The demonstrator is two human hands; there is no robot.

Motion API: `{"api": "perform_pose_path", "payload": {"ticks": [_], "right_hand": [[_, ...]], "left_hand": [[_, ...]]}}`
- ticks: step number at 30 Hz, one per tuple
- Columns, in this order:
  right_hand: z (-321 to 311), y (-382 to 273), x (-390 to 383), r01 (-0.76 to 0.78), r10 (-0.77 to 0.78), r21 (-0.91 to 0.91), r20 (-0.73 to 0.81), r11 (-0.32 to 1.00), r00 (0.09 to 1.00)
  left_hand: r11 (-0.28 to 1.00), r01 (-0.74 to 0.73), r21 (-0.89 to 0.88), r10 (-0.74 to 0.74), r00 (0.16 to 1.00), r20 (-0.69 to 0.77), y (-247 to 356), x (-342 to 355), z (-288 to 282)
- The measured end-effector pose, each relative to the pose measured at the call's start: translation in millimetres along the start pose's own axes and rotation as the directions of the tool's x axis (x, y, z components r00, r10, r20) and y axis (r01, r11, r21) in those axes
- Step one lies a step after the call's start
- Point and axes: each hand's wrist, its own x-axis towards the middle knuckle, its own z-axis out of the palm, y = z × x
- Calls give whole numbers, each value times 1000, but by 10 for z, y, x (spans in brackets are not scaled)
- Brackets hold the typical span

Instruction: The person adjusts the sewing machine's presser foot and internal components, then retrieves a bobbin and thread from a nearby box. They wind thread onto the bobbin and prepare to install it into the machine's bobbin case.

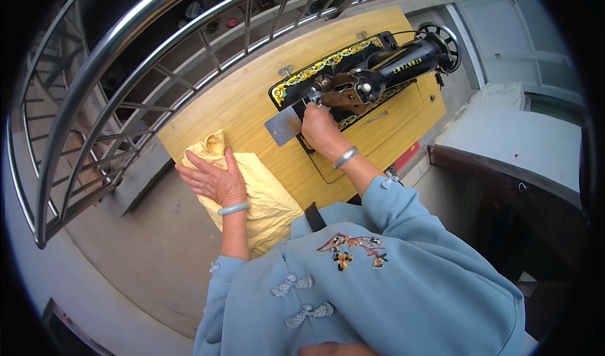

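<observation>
My left hand (213, 178) lies flat, fingers spread, on a folded pale yellow cloth (265, 198) at the near left corner of a wooden sewing table (252, 97). My right hand (320, 126) reaches under the head of a black sewing machine (378, 66) with gold ornament, its fingers closed around something small at the needle area; what they grip is hidden. A grey metal slide plate (283, 126) sticks out to the left of that hand. Both wrists wear bangles.
A curved steel railing (107, 72) runs along the far and left sides of the table. Grey concrete floor (157, 249) lies to the left. A dark counter edge (504, 173) and pale wall surfaces stand on the right.
</observation>
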Motion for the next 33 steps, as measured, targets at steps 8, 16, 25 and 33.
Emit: {"api": "perform_pose_path", "payload": {"ticks": [8, 16, 25, 33], "right_hand": [[-23, -36, -25, 62, -58, -32, 108, 998, 992], [109, 223, 45, 94, -92, 16, -98, 995, 991], [-113, 177, -47, 103, -140, 338, 85, 935, 987], [-343, 188, -238, -476, -111, 791, 552, 385, 826]], "left_hand": [[1000, -3, 20, 3, 1000, 27, -5, 13, -16], [999, 9, 34, -11, 999, 36, -11, 9, -3], [999, 3, 40, -4, 999, 31, -14, 14, 3], [999, -7, 31, 6, 1000, 27, -36, 5, 22]]}}
